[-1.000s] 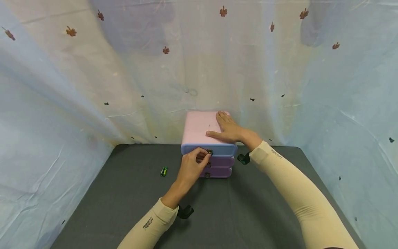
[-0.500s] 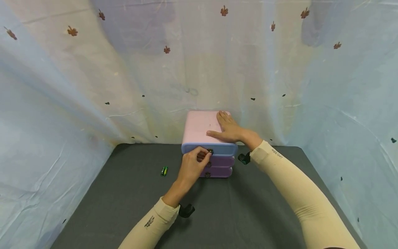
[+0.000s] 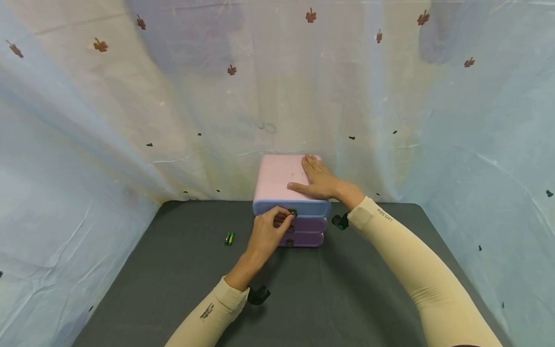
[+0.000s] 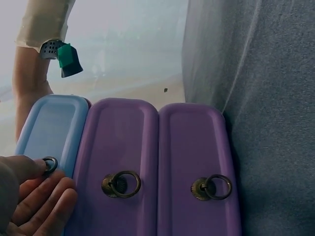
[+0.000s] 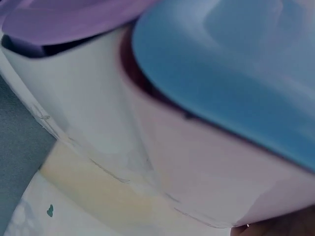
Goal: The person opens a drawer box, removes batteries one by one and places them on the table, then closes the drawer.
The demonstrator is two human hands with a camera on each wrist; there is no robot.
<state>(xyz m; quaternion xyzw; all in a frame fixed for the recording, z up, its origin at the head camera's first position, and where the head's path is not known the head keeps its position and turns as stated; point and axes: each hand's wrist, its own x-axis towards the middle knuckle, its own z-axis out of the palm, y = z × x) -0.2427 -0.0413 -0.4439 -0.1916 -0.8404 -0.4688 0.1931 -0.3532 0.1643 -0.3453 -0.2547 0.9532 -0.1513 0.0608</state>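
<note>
A small drawer unit point(image 3: 282, 176) with a pink top stands toward the back. Its top drawer has a blue front point(image 3: 314, 208); below come two purple drawer fronts point(image 4: 123, 142), point(image 4: 189, 142). My left hand point(image 3: 264, 233) pinches the brass ring pull point(image 4: 50, 164) of the blue drawer between thumb and fingers. Ring pulls on the purple fronts hang loose. With fingers spread, my right hand point(image 3: 321, 180) rests on the right side of the pink top. In the right wrist view, a thin dark gap runs between the blue front point(image 5: 236, 64) and the pink casing point(image 5: 197, 157).
Two small green batteries point(image 3: 229, 238) lie side by side on the dark grey tabletop point(image 3: 182, 284), left of the unit. A pale patterned curtain point(image 3: 277, 96) hangs right behind the unit and along both sides.
</note>
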